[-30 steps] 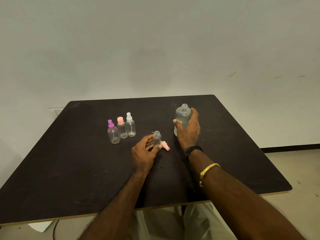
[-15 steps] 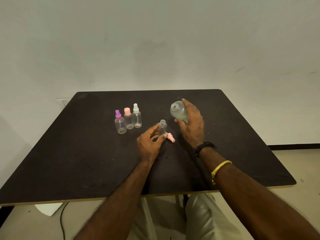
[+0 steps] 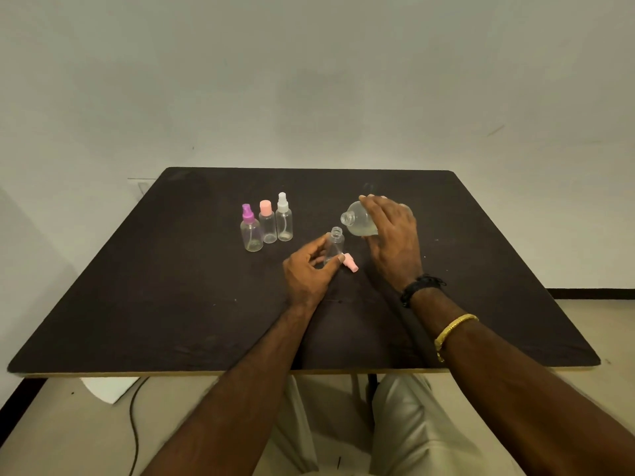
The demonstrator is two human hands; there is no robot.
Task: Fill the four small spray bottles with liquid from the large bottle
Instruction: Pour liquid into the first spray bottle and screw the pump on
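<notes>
My left hand (image 3: 309,273) grips an uncapped small clear bottle (image 3: 335,245), upright on the dark table (image 3: 171,304). Its pink spray cap (image 3: 351,263) lies on the table just right of it. My right hand (image 3: 391,235) holds the large clear bottle (image 3: 357,221) tipped on its side, open mouth pointing left, just above and right of the small bottle's neck. A little liquid sits in its lower side. Three capped small bottles stand in a row to the left: purple-capped (image 3: 251,231), pink-capped (image 3: 267,223), white-capped (image 3: 284,219).
A pale wall rises behind the table. On the floor at lower left lie a white object (image 3: 106,389) and a dark cable (image 3: 134,424). My legs in light trousers are below the table's front edge.
My right hand lifted the large bottle from standing and tipped it leftward, its mouth now close to the small bottle's neck. My left hand stayed on the small bottle.
</notes>
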